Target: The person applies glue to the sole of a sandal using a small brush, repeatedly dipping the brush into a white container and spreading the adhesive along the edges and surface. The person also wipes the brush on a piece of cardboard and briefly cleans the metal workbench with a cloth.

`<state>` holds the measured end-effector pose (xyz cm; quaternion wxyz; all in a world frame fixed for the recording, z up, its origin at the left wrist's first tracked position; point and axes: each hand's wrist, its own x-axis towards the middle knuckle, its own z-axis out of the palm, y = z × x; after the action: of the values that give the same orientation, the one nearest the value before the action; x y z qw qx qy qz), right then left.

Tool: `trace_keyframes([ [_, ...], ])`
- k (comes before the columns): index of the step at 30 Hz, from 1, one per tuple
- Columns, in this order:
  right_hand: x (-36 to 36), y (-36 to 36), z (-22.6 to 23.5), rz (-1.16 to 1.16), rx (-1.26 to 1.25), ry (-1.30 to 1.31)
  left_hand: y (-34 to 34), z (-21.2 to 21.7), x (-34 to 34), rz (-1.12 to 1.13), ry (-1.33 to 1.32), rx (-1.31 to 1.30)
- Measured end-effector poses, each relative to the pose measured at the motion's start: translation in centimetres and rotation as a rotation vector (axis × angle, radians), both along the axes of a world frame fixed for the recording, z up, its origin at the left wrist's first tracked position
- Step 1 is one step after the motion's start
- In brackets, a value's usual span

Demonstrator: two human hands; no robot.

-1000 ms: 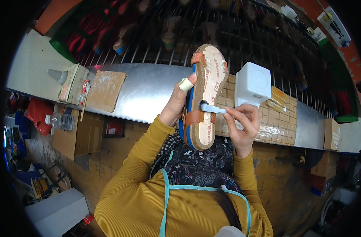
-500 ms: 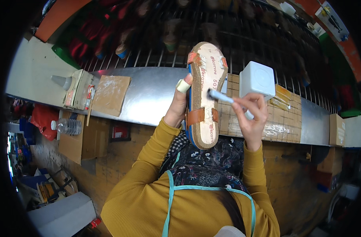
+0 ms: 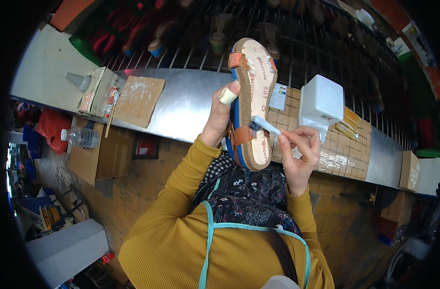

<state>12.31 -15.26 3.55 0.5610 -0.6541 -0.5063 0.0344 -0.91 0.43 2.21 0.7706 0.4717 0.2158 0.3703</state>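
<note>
My left hand holds a partly made sandal upright over the edge of the bench, pale underside toward me. The sandal has a cork-brown rim, a blue side, and brown straps folded onto the underside. A yellowish wrap covers my left thumb. My right hand pinches a small light-blue-handled brush between thumb and fingers. Its dark bristles touch the underside near the lower brown strap.
On the steel bench lie a cardboard piece and a taped cardboard sheet. A white square container stands right of the sandal. Beyond is a barred rack with more footwear. A clear plastic bottle is at left.
The brush has moved down the underside from its middle to the lower strap, my right hand lower with it. The sandal sits slightly higher in view, as the whole view has shifted.
</note>
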Motion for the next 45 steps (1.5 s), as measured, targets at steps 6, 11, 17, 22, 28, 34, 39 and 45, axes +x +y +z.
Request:
trace_keyframes([
  [6, 0.6, 0.2, -0.4, 0.003, 0.066, -0.053, 0.1, 0.3, 0.1, 0.005, 0.031, 0.034],
  [11, 1.1, -0.2, -0.4, 0.073, 0.006, -0.036, 0.1, 0.6, 0.4, 0.042, -0.035, 0.008],
  [17, 1.5, -0.8, -0.5, 0.103, -0.008, -0.109, 0.7, 0.5, 0.3, 0.009, 0.029, 0.045],
  [22, 2.0, -1.0, -0.2, 0.135, 0.021, -0.023, 0.9, 0.8, 0.5, 0.004, 0.019, 0.049],
  [28, 1.5, -0.1, 0.6, -0.010, 0.031, -0.134, 0.5, 1.2, 1.2, 0.138, -0.133, 0.018],
  [34, -0.1, -2.2, 0.8, 0.061, -0.076, 0.181, 1.7, 0.3, -0.7, 0.275, 0.008, 0.262],
  [39, -0.5, -1.6, 0.9, -0.007, -0.089, 0.024, 1.3, 0.5, -0.8, 0.375, 0.006, 0.330],
  [45, -1.2, -2.1, 0.5, -0.079, -0.027, -0.159, 1.7, 0.0, -0.7, 0.388, 0.006, 0.345],
])
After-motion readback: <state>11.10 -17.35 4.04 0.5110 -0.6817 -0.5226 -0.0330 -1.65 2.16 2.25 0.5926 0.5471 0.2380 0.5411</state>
